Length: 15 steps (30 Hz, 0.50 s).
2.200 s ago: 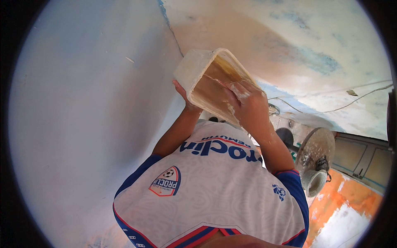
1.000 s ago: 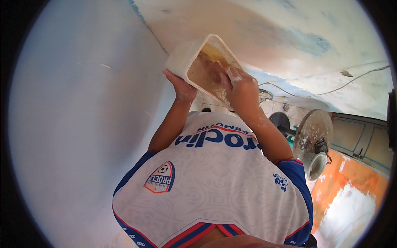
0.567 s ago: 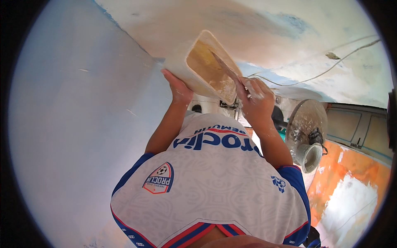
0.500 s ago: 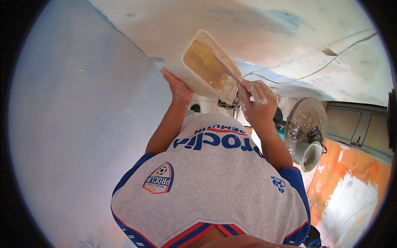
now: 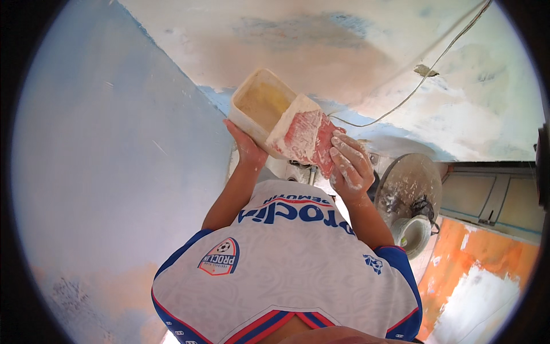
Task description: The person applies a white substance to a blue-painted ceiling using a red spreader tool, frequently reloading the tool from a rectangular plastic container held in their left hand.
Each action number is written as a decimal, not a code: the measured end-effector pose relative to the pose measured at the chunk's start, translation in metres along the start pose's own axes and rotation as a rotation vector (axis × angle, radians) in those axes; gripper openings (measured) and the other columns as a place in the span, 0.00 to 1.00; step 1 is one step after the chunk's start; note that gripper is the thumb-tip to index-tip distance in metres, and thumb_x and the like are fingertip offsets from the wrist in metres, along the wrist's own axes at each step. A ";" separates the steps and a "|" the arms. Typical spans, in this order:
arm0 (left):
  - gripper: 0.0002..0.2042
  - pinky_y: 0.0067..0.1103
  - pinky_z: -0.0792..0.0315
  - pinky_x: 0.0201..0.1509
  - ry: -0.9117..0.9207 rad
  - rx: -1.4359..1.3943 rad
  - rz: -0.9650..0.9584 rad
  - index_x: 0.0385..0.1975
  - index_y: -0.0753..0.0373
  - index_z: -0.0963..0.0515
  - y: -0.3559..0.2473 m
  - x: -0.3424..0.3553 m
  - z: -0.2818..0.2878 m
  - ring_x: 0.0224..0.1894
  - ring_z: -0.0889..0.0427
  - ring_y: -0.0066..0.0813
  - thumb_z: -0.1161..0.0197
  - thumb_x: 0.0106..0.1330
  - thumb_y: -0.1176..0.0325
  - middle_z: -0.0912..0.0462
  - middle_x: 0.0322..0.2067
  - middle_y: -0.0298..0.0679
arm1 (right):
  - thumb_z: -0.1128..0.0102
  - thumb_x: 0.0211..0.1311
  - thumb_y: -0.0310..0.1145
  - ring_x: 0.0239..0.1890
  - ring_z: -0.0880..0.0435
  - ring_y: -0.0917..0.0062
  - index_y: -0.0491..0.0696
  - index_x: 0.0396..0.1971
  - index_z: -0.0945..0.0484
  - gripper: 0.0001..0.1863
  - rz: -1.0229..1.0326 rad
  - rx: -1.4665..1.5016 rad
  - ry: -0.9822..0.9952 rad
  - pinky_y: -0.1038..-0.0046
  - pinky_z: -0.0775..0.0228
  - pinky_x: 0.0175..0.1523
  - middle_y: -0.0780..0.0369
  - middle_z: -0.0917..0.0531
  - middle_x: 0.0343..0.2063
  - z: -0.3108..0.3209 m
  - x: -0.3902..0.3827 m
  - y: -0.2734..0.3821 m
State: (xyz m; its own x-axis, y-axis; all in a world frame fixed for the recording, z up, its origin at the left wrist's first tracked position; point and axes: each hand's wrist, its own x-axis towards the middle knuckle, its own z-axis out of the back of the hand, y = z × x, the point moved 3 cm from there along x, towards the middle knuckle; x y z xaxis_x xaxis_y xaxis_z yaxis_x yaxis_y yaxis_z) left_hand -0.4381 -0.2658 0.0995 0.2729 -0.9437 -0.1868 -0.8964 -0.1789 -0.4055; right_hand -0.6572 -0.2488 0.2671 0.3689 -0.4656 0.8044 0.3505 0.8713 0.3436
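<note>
My left hand (image 5: 248, 144) is wrapped round the side of a whitish rectangular plastic tub (image 5: 242, 122), tilted so that its inside shows. Yellowish, smeared residue coats the tub's bottom. In my right hand (image 5: 349, 166) is a flat red putty scraper (image 5: 306, 133), gripped by its right end between thumb and fingers. Pale, wet-looking putty (image 5: 298, 110) covers much of the scraper's face, thickest along its far left edge. The scraper overlaps the tub's right end and hides it; whether the two touch, I cannot tell. White putty is smeared on my right fingers.
A bluish wall (image 5: 114, 155) rises close on my left; a patchy plastered wall (image 5: 366, 69) lies ahead, with a thin cable (image 5: 412, 94) hanging across it. To the right are a round, splattered tabletop (image 5: 409, 186), a pale bucket (image 5: 413, 235) and an orange-and-white wall (image 5: 481, 258).
The scraper has come up out of the tub and turned its putty-covered face into view. The tub has shifted slightly left and down.
</note>
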 end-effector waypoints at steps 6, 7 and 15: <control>0.42 0.37 0.38 0.75 0.001 -0.038 -0.011 0.74 0.50 0.45 0.013 -0.020 0.009 0.72 0.38 0.38 0.68 0.69 0.26 0.39 0.71 0.36 | 0.35 0.57 0.19 0.45 0.13 0.56 0.39 0.40 0.19 0.10 -0.086 0.103 -0.078 0.61 0.18 0.50 0.52 0.15 0.41 0.003 -0.019 -0.017; 0.42 0.37 0.38 0.74 -0.001 -0.027 -0.030 0.74 0.49 0.45 0.013 -0.018 0.010 0.72 0.38 0.39 0.68 0.69 0.26 0.39 0.72 0.36 | 0.36 0.60 0.19 0.43 0.12 0.59 0.38 0.40 0.19 0.08 -0.137 0.094 -0.087 0.63 0.18 0.49 0.52 0.15 0.40 0.005 -0.019 -0.020; 0.41 0.38 0.37 0.74 -0.116 -0.066 0.006 0.74 0.49 0.44 -0.006 0.002 0.014 0.72 0.37 0.39 0.67 0.69 0.26 0.38 0.71 0.35 | 0.37 0.66 0.21 0.35 0.15 0.75 0.39 0.45 0.25 0.10 -0.752 0.683 -0.380 0.73 0.21 0.40 0.55 0.15 0.39 -0.033 0.013 -0.059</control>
State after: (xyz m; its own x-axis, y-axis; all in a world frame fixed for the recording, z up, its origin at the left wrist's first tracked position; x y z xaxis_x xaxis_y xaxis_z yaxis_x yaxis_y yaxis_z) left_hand -0.4271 -0.2630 0.0891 0.3026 -0.9070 -0.2929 -0.9182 -0.1950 -0.3446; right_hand -0.6440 -0.3115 0.2414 -0.0717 -0.9403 0.3326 -0.2209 0.3402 0.9140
